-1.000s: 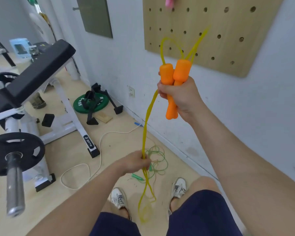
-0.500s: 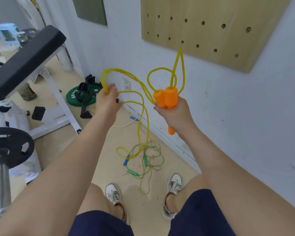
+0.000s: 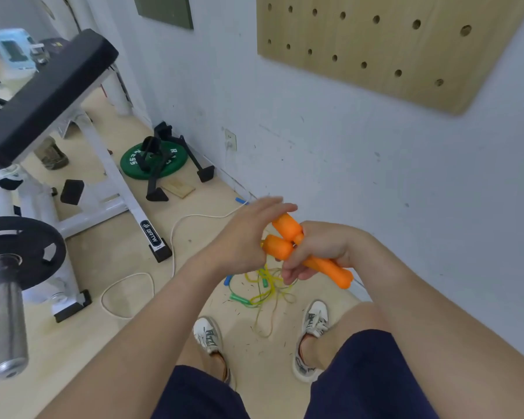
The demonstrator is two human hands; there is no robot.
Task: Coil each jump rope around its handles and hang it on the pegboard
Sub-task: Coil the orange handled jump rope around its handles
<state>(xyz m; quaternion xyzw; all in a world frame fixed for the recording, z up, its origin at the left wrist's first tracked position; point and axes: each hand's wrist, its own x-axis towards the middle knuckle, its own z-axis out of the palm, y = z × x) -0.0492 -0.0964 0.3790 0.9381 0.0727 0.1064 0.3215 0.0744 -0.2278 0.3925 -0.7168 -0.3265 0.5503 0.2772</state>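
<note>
My right hand (image 3: 321,252) grips the two orange handles (image 3: 285,237) of a jump rope, held low in front of me and pointing up-left. My left hand (image 3: 248,237) is against the handles' upper ends, its fingers reaching over them; whether it holds the yellow cord is hidden. The yellow cord (image 3: 265,293) hangs below both hands toward the floor. A green jump rope (image 3: 239,297) with green and blue handles lies tangled on the floor between the hands and my shoes. The wooden pegboard (image 3: 390,46) is on the wall at the upper right.
A weight bench (image 3: 43,86) with a barbell and black plate (image 3: 15,258) stands at the left. A green weight plate (image 3: 155,160) and black stands lie by the wall. A white cable (image 3: 152,276) loops across the floor. My shoes (image 3: 208,334) are below.
Both hands came down from chest height. The left hand, which held a loop of yellow cord out to the left, moved in against the orange handles.
</note>
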